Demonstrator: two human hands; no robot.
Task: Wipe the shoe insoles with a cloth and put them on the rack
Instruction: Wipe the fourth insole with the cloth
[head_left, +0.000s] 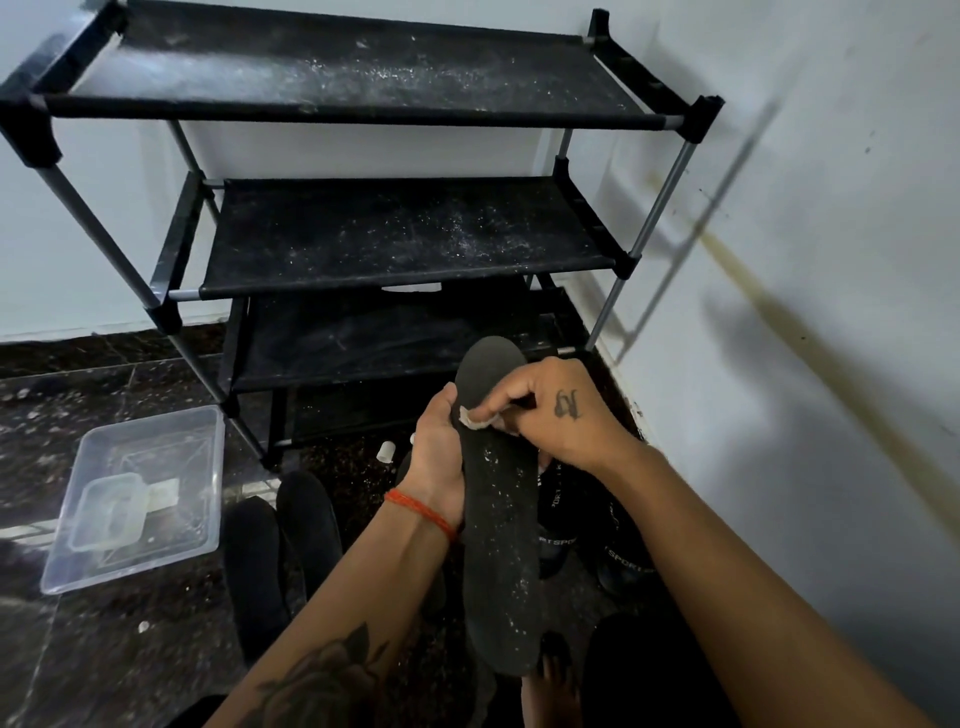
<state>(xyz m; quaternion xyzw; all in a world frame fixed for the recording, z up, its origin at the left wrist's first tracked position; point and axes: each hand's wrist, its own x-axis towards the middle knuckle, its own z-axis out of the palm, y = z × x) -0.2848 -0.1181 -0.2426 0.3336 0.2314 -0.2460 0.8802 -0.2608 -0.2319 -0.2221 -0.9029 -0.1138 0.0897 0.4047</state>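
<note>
I find the task in its wiping stage, with nothing yet placed on the rack (415, 236). All the shelves I can see carry only pale dust and specks; a small pale shape shows under the front edge of the middle shelf, and I cannot tell what it is.

My left hand (441, 457) grips one long edge of a dark insole (501, 519), fingers curled round it, holding it lengthwise in front of me above the floor. My right hand (545, 410) pinches a small white cloth (475, 420) and presses it onto the insole's upper half, near the toe end. Below the cloth the insole is flecked with white specks down to the heel, so I judge this one only partly wiped.

Two more dark insoles (283, 540) lie side by side on the floor (104, 649) to my left, apart from the rack. I cannot tell whether they have been wiped. A pair of dark shoes (613, 556) with white lettering stands near the wall, partly hidden behind my right arm. What is left, in my judgement: finishing this insole, dealing with those on the floor, and shelving all of them.

Containers: a clear plastic tub (202, 519) sits on the floor left of the rack. Inside it is a smaller clear box (111, 512); its contents I cannot make out.
</note>
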